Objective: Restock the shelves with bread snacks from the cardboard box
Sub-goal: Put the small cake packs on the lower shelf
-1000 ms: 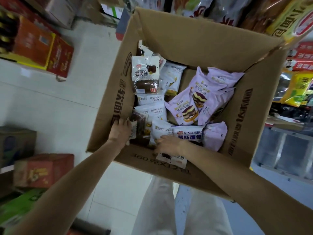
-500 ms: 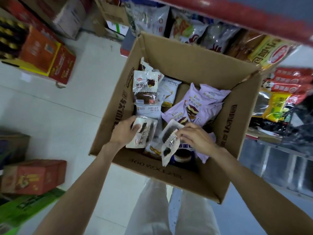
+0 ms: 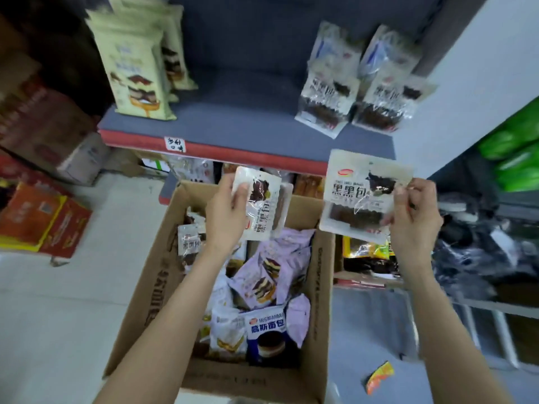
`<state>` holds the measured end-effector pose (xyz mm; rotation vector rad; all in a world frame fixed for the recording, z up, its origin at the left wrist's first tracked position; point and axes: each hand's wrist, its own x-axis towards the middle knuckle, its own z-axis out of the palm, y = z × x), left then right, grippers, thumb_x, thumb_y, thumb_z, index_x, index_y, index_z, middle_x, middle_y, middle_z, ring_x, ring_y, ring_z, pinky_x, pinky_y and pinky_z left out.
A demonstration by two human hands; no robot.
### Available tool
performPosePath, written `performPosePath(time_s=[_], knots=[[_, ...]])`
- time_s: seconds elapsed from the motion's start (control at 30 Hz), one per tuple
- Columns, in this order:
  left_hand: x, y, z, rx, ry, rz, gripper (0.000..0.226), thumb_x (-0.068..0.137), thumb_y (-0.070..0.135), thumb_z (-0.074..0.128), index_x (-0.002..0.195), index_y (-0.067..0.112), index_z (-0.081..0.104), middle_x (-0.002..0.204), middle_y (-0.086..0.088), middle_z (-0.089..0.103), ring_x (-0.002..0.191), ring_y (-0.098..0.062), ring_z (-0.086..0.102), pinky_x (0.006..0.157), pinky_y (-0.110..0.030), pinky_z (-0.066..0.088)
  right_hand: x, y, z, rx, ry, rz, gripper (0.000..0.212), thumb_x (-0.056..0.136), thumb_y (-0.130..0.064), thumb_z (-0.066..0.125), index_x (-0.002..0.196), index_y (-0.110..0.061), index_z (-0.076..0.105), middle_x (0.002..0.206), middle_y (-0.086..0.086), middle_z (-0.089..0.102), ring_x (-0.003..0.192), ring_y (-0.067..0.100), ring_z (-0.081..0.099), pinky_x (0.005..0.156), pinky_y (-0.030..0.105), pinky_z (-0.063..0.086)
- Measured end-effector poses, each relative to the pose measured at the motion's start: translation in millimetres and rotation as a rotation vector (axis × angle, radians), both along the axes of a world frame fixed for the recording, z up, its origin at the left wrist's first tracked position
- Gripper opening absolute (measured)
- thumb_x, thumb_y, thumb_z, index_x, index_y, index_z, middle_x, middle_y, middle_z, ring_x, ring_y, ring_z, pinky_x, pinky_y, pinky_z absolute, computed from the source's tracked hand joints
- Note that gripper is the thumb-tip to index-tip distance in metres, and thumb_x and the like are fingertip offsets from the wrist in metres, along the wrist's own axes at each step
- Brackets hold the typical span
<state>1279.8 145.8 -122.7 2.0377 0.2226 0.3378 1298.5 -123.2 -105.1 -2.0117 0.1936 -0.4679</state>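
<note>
My left hand (image 3: 226,217) grips a white packet of dark bread (image 3: 264,208), turned sideways, above the far end of the open cardboard box (image 3: 151,304). My right hand (image 3: 414,217) pinches the right edge of a second packet of the same dark bread (image 3: 355,193), held upright in front of the red shelf edge (image 3: 248,151). On the grey shelf (image 3: 233,121) stand two rows of the same dark bread packets (image 3: 361,91) at the right. The box holds purple cake packets (image 3: 271,272), white packets and a blue one (image 3: 267,333).
Cream cake bags (image 3: 137,74) stand on the shelf's left part, with a bare stretch between them and the dark bread. Red and orange cartons (image 3: 43,223) sit on the floor at left. Lower shelves with snacks and green bags (image 3: 516,153) are at right. A wrapper (image 3: 379,376) lies on the floor.
Both hands rose out of the box, each with a dark bread packet, up toward the shelf edge. The view tilted up, so the grey shelf now shows.
</note>
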Motion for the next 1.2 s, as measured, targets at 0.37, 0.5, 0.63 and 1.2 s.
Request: performPosePath(time_s=[0.37, 0.5, 0.63, 1.2], knots=[[123.2, -65.1, 67.6, 0.341, -0.098, -0.072, 0.017, 0.101, 0.026, 0.04, 0.109, 0.014, 0.051, 0.063, -0.003, 0.057, 0.063, -0.03, 0.054, 0.061, -0.039, 0.041, 153.8, -57.9, 20.6, 0.246, 0.023, -0.049, 0.003, 0.099, -0.019, 0.045, 0.1, -0.018, 0.041, 0.079, -0.01, 0.055, 0.056, -0.003, 0.057, 0.057, 0.018, 0.047], [163.8, -80.7, 82.0, 0.667, -0.051, -0.09, 0.023, 0.1, 0.022, 0.042, 0.121, 0.019, 0.052, 0.061, -0.002, 0.054, 0.069, -0.035, 0.057, 0.059, -0.035, 0.033, 189.6, -61.6, 16.6, 0.35, 0.082, -0.075, 0.002, 0.099, -0.017, 0.044, 0.099, -0.017, 0.042, 0.077, -0.003, 0.058, 0.056, 0.007, 0.056, 0.047, 0.015, 0.042], [205.4, -98.4, 88.7, 0.768, -0.064, -0.105, 0.031, 0.1, 0.023, 0.041, 0.129, 0.026, 0.051, 0.088, -0.016, 0.07, 0.083, -0.04, 0.064, 0.065, -0.038, 0.042, 210.9, -61.6, 10.8, 0.432, 0.126, -0.096, 0.003, 0.099, -0.016, 0.043, 0.097, -0.019, 0.043, 0.077, -0.001, 0.058, 0.053, 0.004, 0.058, 0.057, 0.021, 0.048], [175.1, -93.7, 37.1, 0.651, -0.275, -0.102, 0.06, 0.078, 0.01, 0.067, 0.134, 0.017, 0.047, 0.136, -0.003, 0.05, 0.131, -0.023, 0.039, 0.115, -0.042, 0.024, 103.7, -35.2, 0.4, 0.156, 0.116, 0.156, 0.041, 0.092, -0.004, 0.05, 0.128, -0.022, 0.044, 0.131, -0.002, 0.043, 0.113, 0.011, 0.049, 0.084, 0.017, 0.044]])
